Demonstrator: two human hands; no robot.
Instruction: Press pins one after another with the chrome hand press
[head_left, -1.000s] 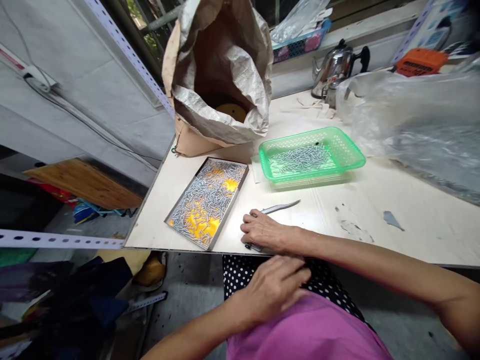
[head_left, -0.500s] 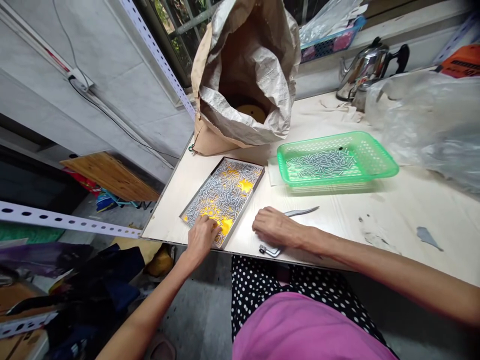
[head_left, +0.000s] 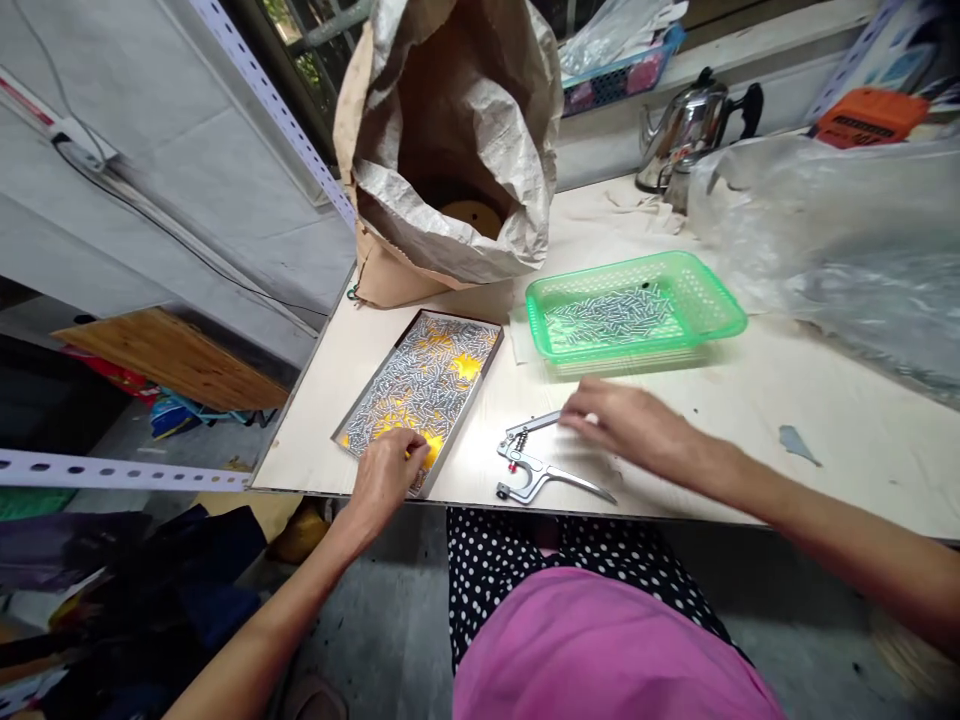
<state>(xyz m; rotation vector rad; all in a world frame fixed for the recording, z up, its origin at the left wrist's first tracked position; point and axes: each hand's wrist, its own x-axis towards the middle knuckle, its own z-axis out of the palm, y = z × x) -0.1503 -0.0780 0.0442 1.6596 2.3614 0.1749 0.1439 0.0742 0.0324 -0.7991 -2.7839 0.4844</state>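
Observation:
My left hand (head_left: 386, 462) is at the near end of a shallow tray (head_left: 466, 408) holding many small silvery metal pieces (head_left: 431, 375) over a yellow bottom. Its thumb and index finger are pinched together; whatever lies between them is too small to make out. Metal hand pliers (head_left: 531, 480) with a spring and a small red part lie on the table right of the tray. Above their upper handle is my right hand (head_left: 626, 415), slightly blurred, fingers loosely bent with a gap to the thumb. It covers the end of that handle.
A green plastic basket (head_left: 720, 328) with more slim metal pieces stands behind my right hand. A large open paper sack (head_left: 442, 270) stands at the back left. Plastic bags (head_left: 825, 220), a metal kettle (head_left: 686, 125) and a grey scrap (head_left: 799, 445) are farther right.
My right hand has moved right and up off the pliers, whose jaws and lower handle now show. My left hand stays at the tray's near end. The view has shifted somewhat.

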